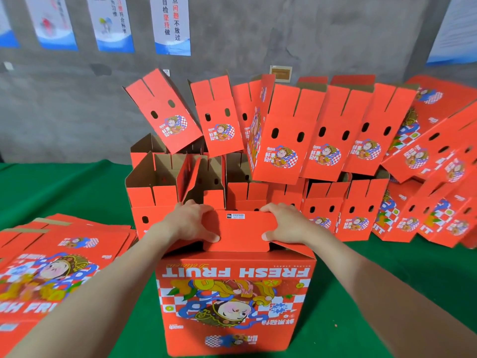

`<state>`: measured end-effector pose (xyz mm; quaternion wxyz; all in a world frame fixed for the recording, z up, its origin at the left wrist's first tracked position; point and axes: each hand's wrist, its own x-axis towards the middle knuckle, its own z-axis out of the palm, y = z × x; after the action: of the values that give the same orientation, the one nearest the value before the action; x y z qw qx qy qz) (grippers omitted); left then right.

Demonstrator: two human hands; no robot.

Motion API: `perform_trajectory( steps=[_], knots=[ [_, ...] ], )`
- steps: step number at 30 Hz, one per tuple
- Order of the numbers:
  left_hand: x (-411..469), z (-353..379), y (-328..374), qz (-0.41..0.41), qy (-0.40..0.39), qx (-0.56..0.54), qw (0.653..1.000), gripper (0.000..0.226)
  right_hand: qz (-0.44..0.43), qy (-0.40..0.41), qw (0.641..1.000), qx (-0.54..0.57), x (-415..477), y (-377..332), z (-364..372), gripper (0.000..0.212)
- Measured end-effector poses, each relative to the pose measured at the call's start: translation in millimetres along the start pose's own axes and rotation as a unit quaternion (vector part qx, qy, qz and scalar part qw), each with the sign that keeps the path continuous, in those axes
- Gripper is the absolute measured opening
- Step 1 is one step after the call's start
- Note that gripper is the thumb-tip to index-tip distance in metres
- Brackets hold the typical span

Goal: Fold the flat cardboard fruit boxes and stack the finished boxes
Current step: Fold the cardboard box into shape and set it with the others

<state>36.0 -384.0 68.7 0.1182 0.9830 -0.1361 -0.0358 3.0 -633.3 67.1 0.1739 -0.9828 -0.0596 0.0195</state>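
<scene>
A red fruit box (236, 301) stands upside down on the green table in front of me, its "FRESH FRUIT" print inverted. Across its top lies a red flap (242, 232) with a small barcode label. My left hand (191, 223) grips the flap's left end, thumb on its near edge and fingers over the far edge. My right hand (284, 224) grips the right end the same way. A pile of flat red boxes (51, 264) lies at my left. Several folded boxes (296, 156) are stacked in rows behind, some open-topped, others leaning on top.
The green table cloth (64, 192) shows at the left and right of the box. A grey wall with several posters (171, 24) rises behind the stack. More folded boxes (433, 161) lean in a heap at the far right.
</scene>
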Motion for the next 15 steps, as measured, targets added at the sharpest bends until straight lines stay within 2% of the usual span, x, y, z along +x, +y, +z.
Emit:
perform_trajectory(
  steps=[6,11,13,15],
  knots=[
    [-3.9,5.2,4.3,-0.015,0.030,0.012,0.999,0.083,-0.008,0.026,0.998,-0.051,-4.4,-1.1,8.2,0.069],
    [-6.1,-0.6,2.3,-0.003,0.005,-0.013,1.000,0.082,-0.012,0.018,0.999,-0.039,-7.7,2.1,9.3,0.068],
    [-9.2,-8.2,-2.3,0.020,0.001,-0.107,0.994,0.078,-0.012,0.015,1.000,0.013,-8.1,5.5,7.5,0.066],
    [-16.9,-15.9,-9.1,0.024,0.006,-0.287,0.958,0.073,-0.015,0.018,0.999,0.038,-8.9,9.0,7.9,0.063]
  ],
)
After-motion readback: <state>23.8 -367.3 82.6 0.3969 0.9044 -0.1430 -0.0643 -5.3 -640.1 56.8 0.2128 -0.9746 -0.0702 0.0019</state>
